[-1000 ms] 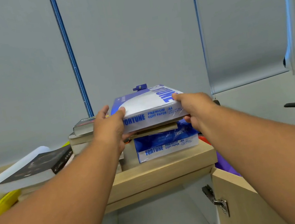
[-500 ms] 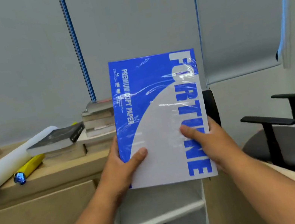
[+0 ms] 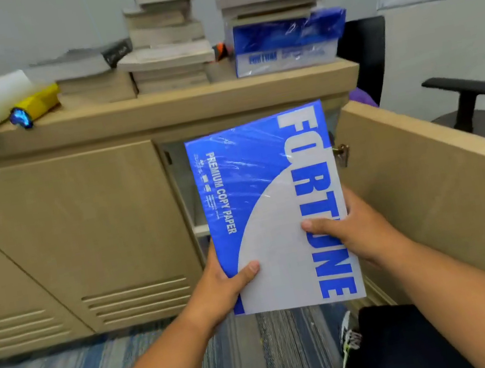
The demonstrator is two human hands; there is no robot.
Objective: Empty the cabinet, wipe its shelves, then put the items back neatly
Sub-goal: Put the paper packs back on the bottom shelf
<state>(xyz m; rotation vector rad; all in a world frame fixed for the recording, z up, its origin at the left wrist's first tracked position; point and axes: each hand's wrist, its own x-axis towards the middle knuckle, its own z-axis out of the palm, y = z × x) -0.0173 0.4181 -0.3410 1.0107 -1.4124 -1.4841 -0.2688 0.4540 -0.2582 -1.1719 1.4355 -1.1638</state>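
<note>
Cabinet (image 3: 81,231) spans 9 to 3 o'clock, with its open door (image 3: 429,183) swung out toward 4 o'clock. Ream of copy paper (image 3: 272,211), at centre, is held upright in front of the open compartment. Left hand (image 3: 217,288) grasps the ream's 7 o'clock corner and right hand (image 3: 359,231) its 4 o'clock edge, both thumbs on the printed face.

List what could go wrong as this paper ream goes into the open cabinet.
1. The glossy-wrapped ream is gripped only at its lower end by the left hand and right hand; it may slip or tip forward.
2. The open door stands close on its right; a corner could catch the hinge.
3. The uneven book stack on the cabinet top might topple if the cabinet is bumped.
</note>
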